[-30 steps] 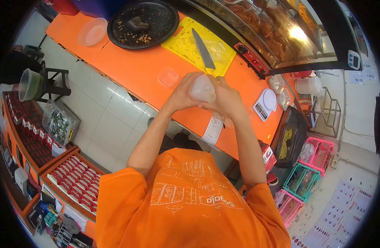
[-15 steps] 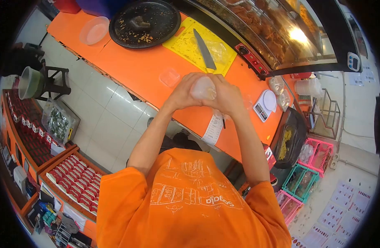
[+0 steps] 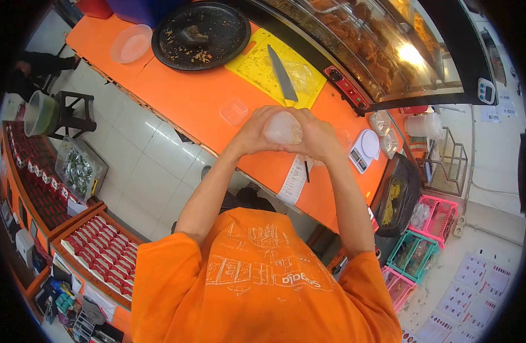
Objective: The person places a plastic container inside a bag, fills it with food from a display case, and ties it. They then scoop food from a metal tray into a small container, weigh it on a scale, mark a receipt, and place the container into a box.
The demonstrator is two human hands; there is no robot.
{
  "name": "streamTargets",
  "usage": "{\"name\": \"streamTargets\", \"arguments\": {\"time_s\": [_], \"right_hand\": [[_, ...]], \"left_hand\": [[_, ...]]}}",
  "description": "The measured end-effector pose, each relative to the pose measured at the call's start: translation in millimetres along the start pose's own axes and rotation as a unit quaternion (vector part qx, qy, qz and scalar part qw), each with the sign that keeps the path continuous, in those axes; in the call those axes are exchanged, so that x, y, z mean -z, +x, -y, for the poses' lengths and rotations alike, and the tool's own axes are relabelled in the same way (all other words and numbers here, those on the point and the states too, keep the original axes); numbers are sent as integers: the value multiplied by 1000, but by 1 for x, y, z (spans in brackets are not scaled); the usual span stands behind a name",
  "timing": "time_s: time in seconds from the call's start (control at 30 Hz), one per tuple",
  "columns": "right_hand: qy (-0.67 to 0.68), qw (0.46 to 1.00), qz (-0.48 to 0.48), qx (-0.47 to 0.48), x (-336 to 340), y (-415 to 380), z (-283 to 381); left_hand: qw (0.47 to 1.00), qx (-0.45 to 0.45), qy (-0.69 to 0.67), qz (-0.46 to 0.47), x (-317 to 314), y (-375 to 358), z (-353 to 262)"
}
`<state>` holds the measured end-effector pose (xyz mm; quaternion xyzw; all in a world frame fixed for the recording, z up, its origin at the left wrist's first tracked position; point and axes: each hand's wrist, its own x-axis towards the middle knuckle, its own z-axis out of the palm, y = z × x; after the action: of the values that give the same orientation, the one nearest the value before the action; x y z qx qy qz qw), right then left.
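Both hands meet around a rounded whitish translucent package (image 3: 283,128) above the front edge of the orange counter (image 3: 188,94). My left hand (image 3: 254,130) wraps its left side; my right hand (image 3: 315,135) wraps its right side. Just beyond the hands, a large knife (image 3: 282,74) lies on a yellow cutting board (image 3: 254,62) beside a clear plastic bag (image 3: 300,73). To the left of my left hand sits a small clear container (image 3: 234,111). Below my right hand are a paper list (image 3: 293,182) and a black pen (image 3: 307,171).
A round black tray (image 3: 228,37) with crumbs and a clear bowl (image 3: 131,44) stand at the back left. A glass food cabinet (image 3: 366,57) borders the back right. On the right are a white scale (image 3: 363,150), a black pan (image 3: 390,208) and coloured baskets (image 3: 413,251).
The hands stay around the package, with only slight movement. More of the pen shows now. At the far left, more of a dark-clothed person has come into view.
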<state>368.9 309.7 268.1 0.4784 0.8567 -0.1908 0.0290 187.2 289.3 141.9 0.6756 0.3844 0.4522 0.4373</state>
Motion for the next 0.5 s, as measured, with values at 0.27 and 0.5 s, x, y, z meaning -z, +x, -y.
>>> {"name": "streamTargets", "arguments": {"time_s": [0.27,0.5], "right_hand": [[-10,994,-62,89,-2,4,-3],[-77,996,41,-4,8,7,18]], "left_hand": [[999,15,28,4,1,0,1],[999,9,53,5,1,1,6]]}}
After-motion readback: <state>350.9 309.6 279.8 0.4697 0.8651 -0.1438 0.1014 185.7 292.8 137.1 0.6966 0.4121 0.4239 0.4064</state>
